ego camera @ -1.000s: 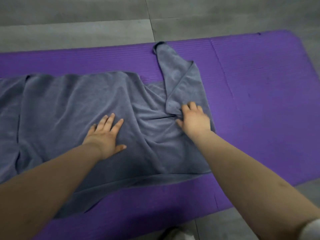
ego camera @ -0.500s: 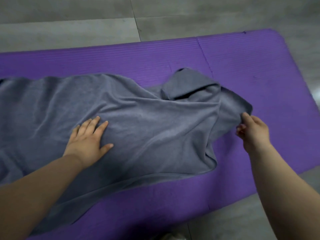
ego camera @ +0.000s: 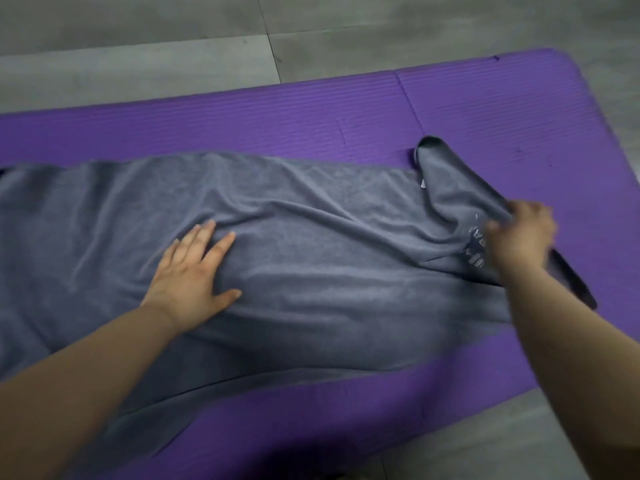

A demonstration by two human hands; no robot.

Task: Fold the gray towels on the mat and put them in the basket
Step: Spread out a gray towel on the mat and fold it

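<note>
**Step in hand, as judged:** spreading the gray towel (ego camera: 311, 271) flat on the mat (ego camera: 346, 109) ahead of the first fold. No fold is made yet.

**Hands:**
- The left hand (ego camera: 194, 271) lies palm down on the towel at mid-mat. Its fingers are straight and spread and clasp nothing, so it serves as an anchor.
- The right hand (ego camera: 519, 237), toward the mat's right end, is motion-blurred. The cloth gathers into it and rises off the mat there, so it reads as clamped on the towel's right edge.

**Recommended execution:**
- Press the left palm firmly so the body of the towel does not drag along the mat.
- Draw the right end outward and low, along the mat's length, until the ridges between the two hands are gone.
- Lay that end down square to the mat's long edges.
- Flatten the turned-up corner near the mat's far edge before any fold, or the fold will come out uneven.
- Risk: too hard a pull may slide the cloth off the mat's right end onto the floor (ego camera: 138, 46).

**Condition of the towel:**
- It is one large, thin, soft gray cloth. It covers most of the mat from the left end, where it runs out of view, to near the right end.
- Long creases cross its middle.
- Pale lettering (ego camera: 474, 245) shows beside the right hand, too blurred to read.
- A small white tag (ego camera: 423, 183) sits below the raised corner.
- Where visible, its near edge lies inside the mat's near edge.
</note>
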